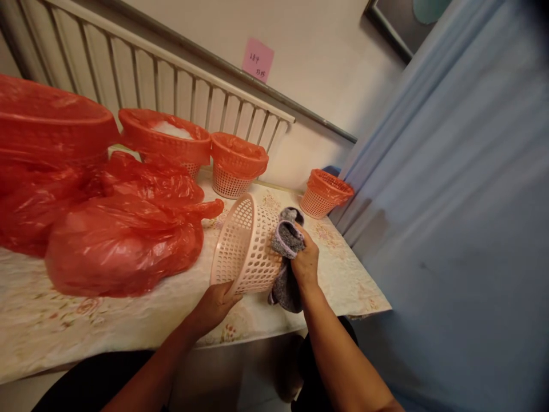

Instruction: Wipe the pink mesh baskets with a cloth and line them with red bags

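Observation:
A pale pink perforated plastic basket (261, 252) is tipped on its side above the table, its open mouth facing left. My left hand (217, 306) grips the lower part of its rim, the thumb over the edge. In my right hand (306, 260) is a bunched grey cloth (288, 289) with a light purple edge. That hand is closed on the cloth and presses it against the outside of the basket near its base. The far side of the basket's base is hidden behind the cloth and hand.
Filled red plastic bags (128, 246) lie on the left of the table (240, 326), which has a flowered cover. Behind stand several baskets with red liners, among them a small one (234, 177) and one at right (323, 197). A radiator (171, 86) and blue curtain (450, 229) border the table.

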Available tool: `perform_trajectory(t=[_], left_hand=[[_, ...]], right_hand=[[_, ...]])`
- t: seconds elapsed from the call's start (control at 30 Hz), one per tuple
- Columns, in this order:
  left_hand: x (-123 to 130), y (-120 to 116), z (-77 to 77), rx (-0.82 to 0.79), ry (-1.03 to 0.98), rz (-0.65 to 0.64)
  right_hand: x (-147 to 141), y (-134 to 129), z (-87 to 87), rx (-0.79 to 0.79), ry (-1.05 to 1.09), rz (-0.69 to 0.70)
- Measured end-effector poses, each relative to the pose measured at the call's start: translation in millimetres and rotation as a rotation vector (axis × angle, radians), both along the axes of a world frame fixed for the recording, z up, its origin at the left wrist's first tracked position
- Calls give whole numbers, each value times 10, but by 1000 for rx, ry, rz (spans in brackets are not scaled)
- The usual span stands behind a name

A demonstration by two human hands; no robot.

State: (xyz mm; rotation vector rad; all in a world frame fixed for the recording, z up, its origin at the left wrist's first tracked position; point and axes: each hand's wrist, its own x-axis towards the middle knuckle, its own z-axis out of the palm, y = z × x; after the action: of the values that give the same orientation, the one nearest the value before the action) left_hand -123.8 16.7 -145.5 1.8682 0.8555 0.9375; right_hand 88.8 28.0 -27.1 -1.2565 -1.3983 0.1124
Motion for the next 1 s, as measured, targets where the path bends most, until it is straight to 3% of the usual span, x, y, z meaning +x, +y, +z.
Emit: perform_trajectory(t=[0.17, 0.3, 0.47, 0.6, 0.77, 1.0], left_hand=[[-88, -57, 66, -90, -51, -48], [-142, -67, 28, -130, -120, -105], [-105, -42, 0, -133, -117, -98], [-94, -31, -12, -121, -32, -8], [-47, -34, -57, -133, -12, 121], [31, -38, -144, -4, 2, 333]], right_hand=[[-486, -117, 213, 70, -210, 254], [-651, -214, 154, 147, -402, 215], [-637, -98, 103, 192, -449, 167], [-663, -38, 115, 204, -432, 140], [-749, -159, 77, 176, -457, 62], [-796, -434, -182, 199, -458, 59]])
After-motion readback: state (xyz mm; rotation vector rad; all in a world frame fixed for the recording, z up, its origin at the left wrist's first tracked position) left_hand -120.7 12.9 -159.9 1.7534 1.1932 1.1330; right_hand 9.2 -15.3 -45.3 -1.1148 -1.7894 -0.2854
